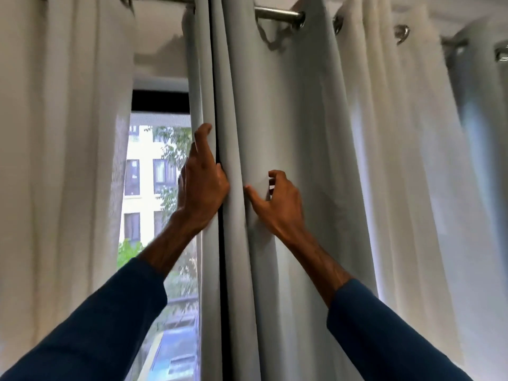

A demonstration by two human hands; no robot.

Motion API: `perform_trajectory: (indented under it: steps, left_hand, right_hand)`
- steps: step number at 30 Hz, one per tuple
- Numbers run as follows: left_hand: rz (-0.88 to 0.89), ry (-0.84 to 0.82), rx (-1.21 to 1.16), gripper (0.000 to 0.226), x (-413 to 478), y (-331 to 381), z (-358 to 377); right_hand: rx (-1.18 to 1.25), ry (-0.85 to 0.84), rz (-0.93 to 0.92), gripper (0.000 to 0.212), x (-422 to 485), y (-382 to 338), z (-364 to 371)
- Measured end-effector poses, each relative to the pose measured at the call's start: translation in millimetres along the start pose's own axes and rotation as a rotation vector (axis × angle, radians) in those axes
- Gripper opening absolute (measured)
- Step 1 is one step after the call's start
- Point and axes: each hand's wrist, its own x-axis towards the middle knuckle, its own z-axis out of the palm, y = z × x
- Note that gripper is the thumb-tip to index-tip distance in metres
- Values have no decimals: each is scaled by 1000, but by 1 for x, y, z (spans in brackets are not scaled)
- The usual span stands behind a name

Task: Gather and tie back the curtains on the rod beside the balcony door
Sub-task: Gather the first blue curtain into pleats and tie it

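Dark blue sleeves (104,320) reach up from bottom corners. Left hand (202,185) wraps leading edge of grey curtain (297,133), fingers curled round fold, index finger pointing up along it. Right hand (277,202) just beside, thumb pressed on cloth, fingers half bent pinching small fold. Grey curtain hangs bunched in centre from metal rod (277,12) by rings. White curtain (390,127) to its right, another white curtain (55,133) at left. Between them window (154,171); building and trees beyond.
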Motion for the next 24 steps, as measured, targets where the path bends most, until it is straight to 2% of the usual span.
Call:
perform_trajectory:
  steps: [2, 6, 8, 11, 13, 15, 17, 18, 19, 21, 23, 24]
  left_hand:
    - [11, 13, 31, 70, 32, 3, 5]
    - [-36, 43, 121, 61, 83, 9, 5]
    - [-91, 34, 177, 55, 99, 1, 1]
    - [-169, 31, 152, 39, 111, -19, -8]
    - [-203, 28, 120, 34, 114, -27, -16]
    - [-199, 31, 130, 38, 116, -31, -24]
    - [-180, 53, 143, 47, 118, -33, -31]
    - [-159, 64, 153, 54, 118, -34, -35]
    - [-131, 72, 173, 62, 117, -35, -38]
    - [-85, 62, 260, 73, 116, -36, -45]
    - [-87, 30, 352, 74, 117, -39, -52]
    - [-104, 22, 380, 71, 119, -43, -56]
  right_hand:
    - [-56, 33, -53, 69, 30, -18, -2]
    - [-177, 136, -153, 36, 88, -42, -8]
    - [-195, 174, -143, 30, 112, -41, -16]
    - [-161, 182, -86, 40, 137, -43, -22]
    - [-127, 141, -91, 61, 145, -56, -19]
    - [-205, 173, -269, 78, 146, -75, -12]
    - [-414, 229, -596, 67, 141, -94, -4]
    - [-441, 196, -699, 60, 141, -99, 2]
    - [-402, 98, -706, 57, 141, -101, 9]
    - [-187, -86, -473, 50, 144, -104, 13]
    - [43, -87, -175, 30, 154, -105, 13]
    - [111, -66, -101, 35, 158, -111, 11]
